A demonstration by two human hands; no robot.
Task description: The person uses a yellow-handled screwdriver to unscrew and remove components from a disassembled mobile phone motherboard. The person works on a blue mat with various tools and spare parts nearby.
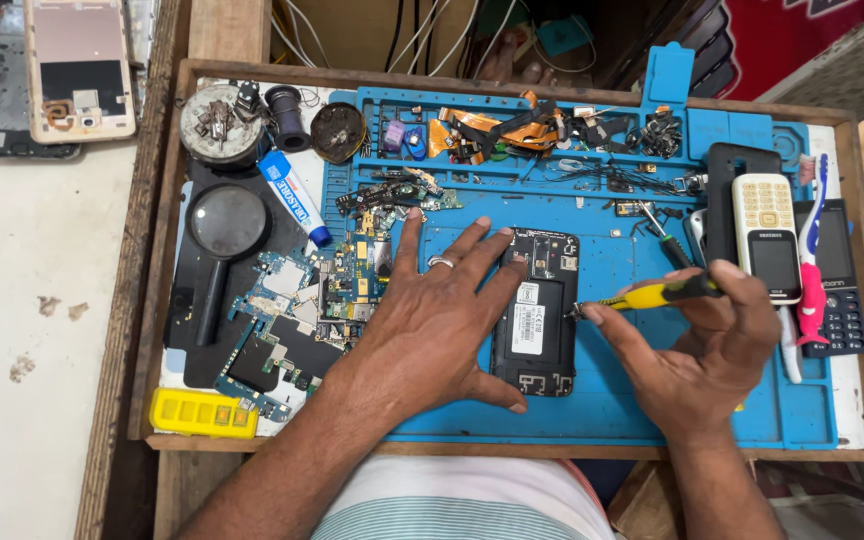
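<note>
An opened black smartphone (535, 320) lies back-up on a blue repair mat (642, 380), its battery and label showing. My left hand (432, 320), a ring on one finger, is spread flat with its fingertips and thumb pressing the phone's left side. My right hand (707, 345) grips a yellow-and-black screwdriver (657, 292), whose tip touches the phone's right edge near the middle.
A wooden tray (157, 250) frames the mat. Circuit boards (297, 310), a magnifying glass (222, 230), a white tube (292, 195) and a yellow box (202, 412) lie left. A white keypad phone (767, 235), a dark keypad phone (842, 290) and a toothbrush (812, 270) lie right. Small parts fill the mat's top compartments.
</note>
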